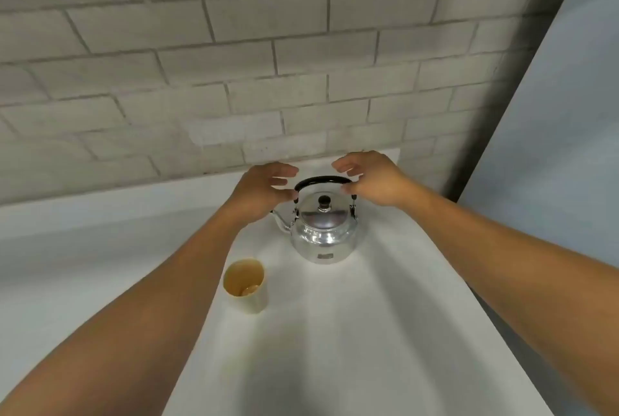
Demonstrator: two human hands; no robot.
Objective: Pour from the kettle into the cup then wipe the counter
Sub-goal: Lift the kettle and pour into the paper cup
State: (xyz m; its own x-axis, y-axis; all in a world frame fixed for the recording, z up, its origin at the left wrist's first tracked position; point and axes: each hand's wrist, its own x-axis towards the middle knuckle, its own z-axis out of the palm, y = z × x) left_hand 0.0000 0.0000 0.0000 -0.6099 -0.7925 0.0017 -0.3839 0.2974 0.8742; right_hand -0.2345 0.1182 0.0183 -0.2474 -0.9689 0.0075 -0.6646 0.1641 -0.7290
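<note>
A shiny steel kettle with a black arched handle and a black lid knob stands upright on the white counter, spout pointing left. A beige cup stands upright in front of it to the left, with a little residue at its bottom. My left hand hovers at the left end of the handle, fingers apart. My right hand hovers at the right end, fingers spread, thumb close to the handle. Neither hand closes around anything.
A grey brick wall rises right behind the kettle. The counter's right edge runs diagonally, with a pale blue-grey surface beyond it. A lower grey ledge lies to the left.
</note>
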